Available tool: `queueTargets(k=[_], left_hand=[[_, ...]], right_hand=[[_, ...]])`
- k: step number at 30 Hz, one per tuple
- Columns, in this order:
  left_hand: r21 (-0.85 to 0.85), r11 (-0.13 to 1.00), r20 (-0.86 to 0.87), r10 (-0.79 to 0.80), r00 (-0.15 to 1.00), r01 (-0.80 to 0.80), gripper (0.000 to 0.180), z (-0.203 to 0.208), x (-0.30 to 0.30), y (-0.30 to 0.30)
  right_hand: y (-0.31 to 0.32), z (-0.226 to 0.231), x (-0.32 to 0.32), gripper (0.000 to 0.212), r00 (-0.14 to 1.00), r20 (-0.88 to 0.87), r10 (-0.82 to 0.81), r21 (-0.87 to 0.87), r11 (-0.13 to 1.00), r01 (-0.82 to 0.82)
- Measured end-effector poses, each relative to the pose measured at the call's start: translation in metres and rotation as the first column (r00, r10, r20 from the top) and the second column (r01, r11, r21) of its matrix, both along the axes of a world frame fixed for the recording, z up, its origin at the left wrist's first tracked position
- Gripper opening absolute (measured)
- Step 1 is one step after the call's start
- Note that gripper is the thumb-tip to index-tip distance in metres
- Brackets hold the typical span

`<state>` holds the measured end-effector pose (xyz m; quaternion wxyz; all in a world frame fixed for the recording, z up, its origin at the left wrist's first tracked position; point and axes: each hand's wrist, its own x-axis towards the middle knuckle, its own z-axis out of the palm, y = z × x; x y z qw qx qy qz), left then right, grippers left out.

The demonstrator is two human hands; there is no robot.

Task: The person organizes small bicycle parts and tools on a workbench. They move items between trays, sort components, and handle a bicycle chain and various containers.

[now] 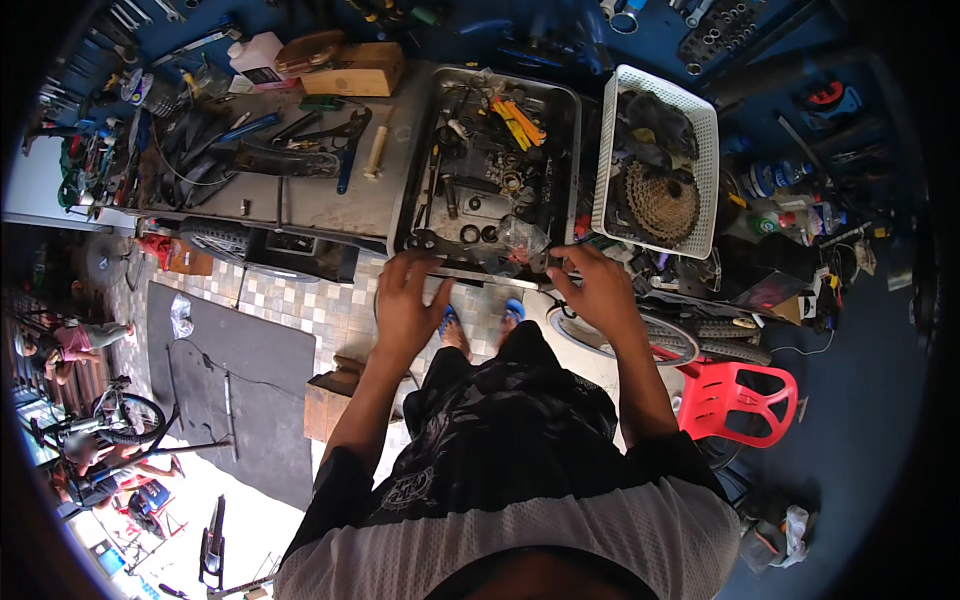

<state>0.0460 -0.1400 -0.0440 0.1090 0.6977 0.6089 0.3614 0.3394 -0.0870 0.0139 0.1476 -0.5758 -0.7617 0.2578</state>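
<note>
A dark rectangular tray [575, 150] stands on the workbench in front of me, full of small greasy parts, washers, rings and bolts. Yellow-orange handled tools [518, 124] lie near its far side, and a small clear plastic bag [522, 238] rests by its near edge. My left hand [405, 308] is at the tray's near left corner, fingertips over the rim and thumb spread away. Beside the near right corner is my right hand [602, 295], thumb and fingers apart. Neither hand visibly holds anything; whether the fingertips press on the rim is unclear.
Right of the tray, a white perforated basket [708, 150] holds a bicycle cassette [660, 205]. An adjustable wrench [350, 145] and other tools lie on the workbench [310, 205] to the left. A red plastic chair [735, 400], a wheel [690, 340] and a wooden box [328, 405] stand below.
</note>
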Motion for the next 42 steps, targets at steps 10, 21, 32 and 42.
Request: queueTargets(k=[10,21,32,42], left_hand=[[-0.214,0.947,-0.327,-0.3,0.896,0.239,0.047,-0.032,0.074,0.103],[-0.185,0.978,-0.328,0.028,0.944,-0.093,0.053,0.005,-0.017,0.169],[-0.191,0.978,-0.429,-0.155,0.89,0.079,0.098,-0.017,-0.009,0.134],[-0.11,0.984,-0.018,0.141,0.99,-0.142,0.06,-0.02,-0.061,0.167]], right_hand=[[0.058,0.008,0.014,0.03,0.991,-0.126,-0.05,-0.041,0.998,0.045],[0.079,-0.001,0.046,0.03,0.992,-0.099,-0.079,-0.078,0.994,0.071],[0.079,-0.013,-0.002,0.033,0.995,-0.057,-0.077,-0.087,0.994,0.072],[0.072,-0.02,0.003,0.044,0.971,-0.002,-0.237,-0.016,0.971,0.237]])
